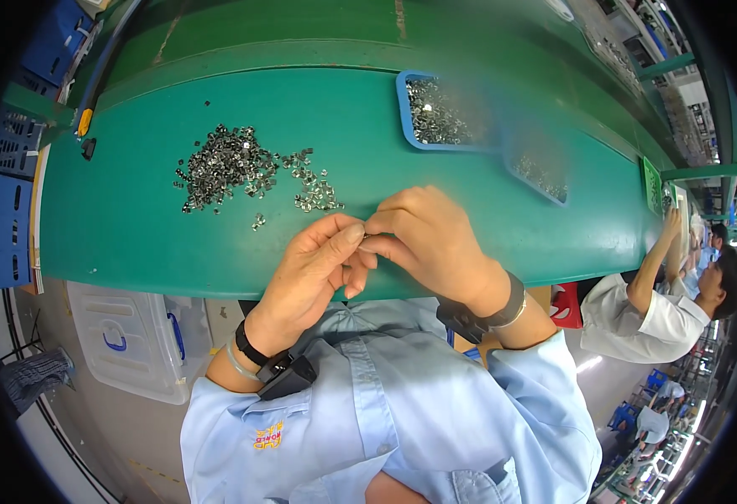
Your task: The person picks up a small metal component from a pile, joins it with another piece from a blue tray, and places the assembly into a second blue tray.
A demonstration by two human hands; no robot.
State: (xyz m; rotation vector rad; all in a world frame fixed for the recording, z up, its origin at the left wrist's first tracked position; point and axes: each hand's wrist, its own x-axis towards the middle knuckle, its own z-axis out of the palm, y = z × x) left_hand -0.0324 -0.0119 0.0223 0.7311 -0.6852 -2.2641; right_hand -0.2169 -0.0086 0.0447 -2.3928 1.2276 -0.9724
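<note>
Above the near edge of the green table (486, 239), my two hands meet fingertip to fingertip. My left hand (314, 267) is closed in a pinch of thumb and index finger. From the other side, my right hand (425, 235) pinches at the same spot. A tiny dark bit shows between the fingertips, too small to name. Beyond my left hand lies a large pile of small shiny metal pieces (227, 166). A looser cluster of the metal pieces (316, 191) reaches from it toward my hands.
A blue tray (403, 113) of small metal pieces stands far right of centre; a second tray (536, 191) beside it is blurred. A yellow-handled cutter (85, 123) is at the far left. A clear lidded box (120, 336) sits below the table. Another person (650, 315) works at right.
</note>
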